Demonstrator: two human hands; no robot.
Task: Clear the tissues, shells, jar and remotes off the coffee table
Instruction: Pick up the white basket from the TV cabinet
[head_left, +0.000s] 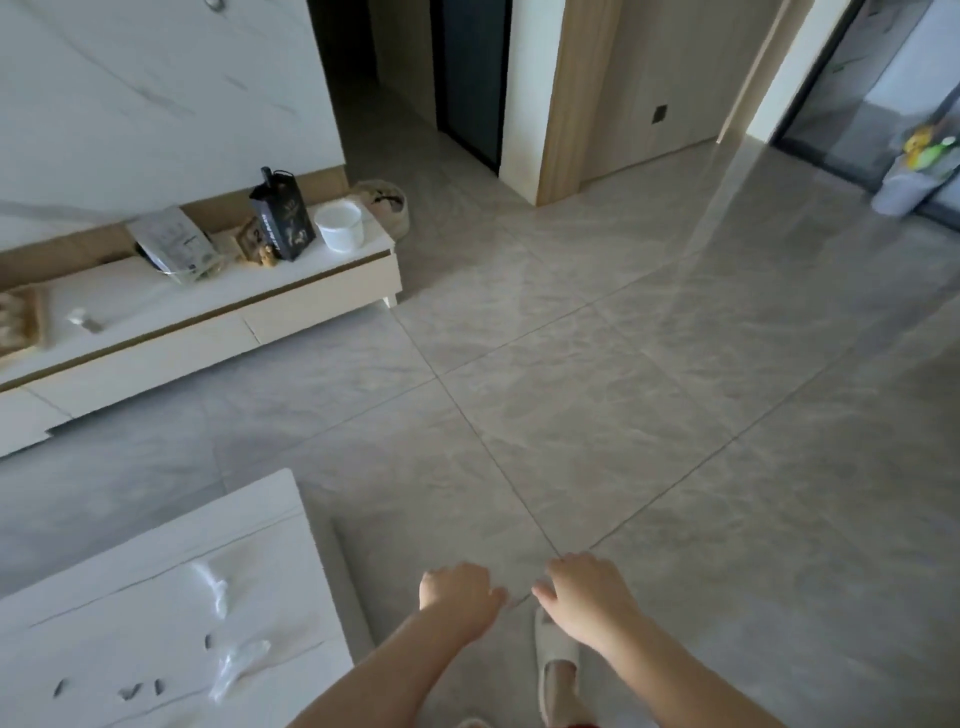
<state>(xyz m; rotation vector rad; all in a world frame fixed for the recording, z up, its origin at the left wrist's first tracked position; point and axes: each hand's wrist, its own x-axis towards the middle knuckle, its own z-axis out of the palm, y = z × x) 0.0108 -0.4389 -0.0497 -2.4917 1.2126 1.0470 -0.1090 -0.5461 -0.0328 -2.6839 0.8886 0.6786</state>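
Observation:
The white coffee table (130, 545) fills the lower left. On it lie two crumpled white tissues, one tissue (213, 584) further back and another tissue (236, 665) nearer me. Several small dark shells (130, 690) are scattered near the front, with one more shell (209, 642) between the tissues. No jar or remote shows on the visible part of the table. My left hand (457, 595) and my right hand (584, 592) hang side by side over the floor, right of the table. Both are palm down with loosely curled fingers, holding nothing.
A low white TV cabinet (291, 280) along the left wall carries a black box (283, 218), a white tub (339, 224) and a packet (174, 244). A pet bed (387, 205) sits beside it. Grey tiled floor (623, 389) spreads ahead. My slippered foot (556, 660) is below my right hand.

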